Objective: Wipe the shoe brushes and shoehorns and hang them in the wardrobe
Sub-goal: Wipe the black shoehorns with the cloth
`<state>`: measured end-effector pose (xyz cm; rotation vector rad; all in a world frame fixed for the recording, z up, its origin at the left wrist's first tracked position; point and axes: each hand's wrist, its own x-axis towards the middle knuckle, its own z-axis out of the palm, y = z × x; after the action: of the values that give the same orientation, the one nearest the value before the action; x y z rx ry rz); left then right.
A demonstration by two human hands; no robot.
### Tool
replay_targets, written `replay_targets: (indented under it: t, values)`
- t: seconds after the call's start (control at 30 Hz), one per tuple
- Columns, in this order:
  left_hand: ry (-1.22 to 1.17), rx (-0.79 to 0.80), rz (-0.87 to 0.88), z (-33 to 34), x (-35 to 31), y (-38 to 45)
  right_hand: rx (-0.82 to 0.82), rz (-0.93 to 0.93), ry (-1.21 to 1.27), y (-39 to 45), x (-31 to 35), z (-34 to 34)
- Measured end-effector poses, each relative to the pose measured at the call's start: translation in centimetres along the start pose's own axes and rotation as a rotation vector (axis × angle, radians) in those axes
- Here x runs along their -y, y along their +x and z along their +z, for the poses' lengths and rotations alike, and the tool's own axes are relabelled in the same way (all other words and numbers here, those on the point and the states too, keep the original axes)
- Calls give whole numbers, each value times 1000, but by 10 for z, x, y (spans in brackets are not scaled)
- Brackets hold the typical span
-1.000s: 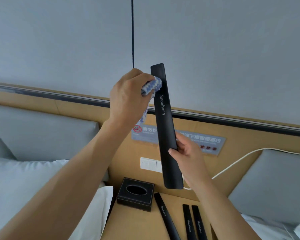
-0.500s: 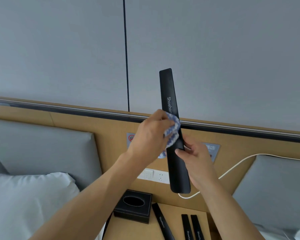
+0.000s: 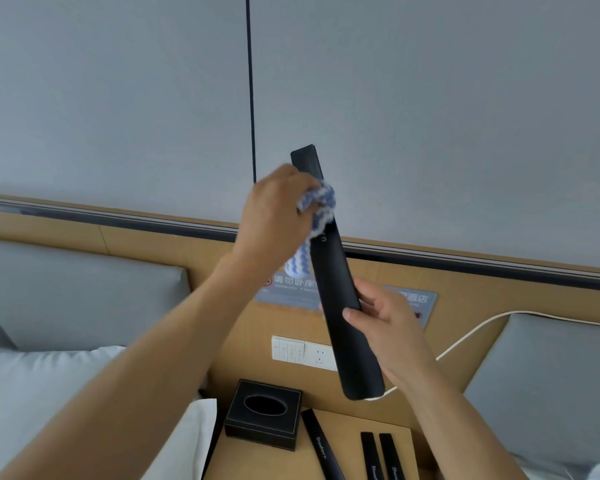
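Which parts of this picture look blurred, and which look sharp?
Head view: the left hand and its cloth are smeared by motion; the tissue box and the right hand gripping the shoehorn look sharper.

— Any print on the three black shoehorns lying on the bedside table (image 3: 347,419), right of the tissue box (image 3: 263,412)?

— The left shoehorn (image 3: 321,445) reads "Shoehor", cut short; the two to its right show only "Sho" at the frame edge.

— And the grey sign (image 3: 416,299) on the headboard above that box?

— Chinese: "请勿卧床" at its left, "酒店" at its right. The small English line beneath is too blurred to read.
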<state>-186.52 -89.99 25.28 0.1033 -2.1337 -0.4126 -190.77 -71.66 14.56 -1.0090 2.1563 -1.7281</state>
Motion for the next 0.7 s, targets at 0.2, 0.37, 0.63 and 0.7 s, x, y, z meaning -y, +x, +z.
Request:
replay_targets:
  t: [0.2,0.37,0.63,0.7]
  values:
    - [87,-23,-20,-12,6,43,24,-27,3,-3,-1,19]
    - [35,114,70,6,-17,14,-19,-66,194,8,10,20]
    - [-41,289,175,24,-28,-30,14,54,656,14,8,3]
    - [-47,333,197,23,-30,-34,82,76,786,15,8,-3]
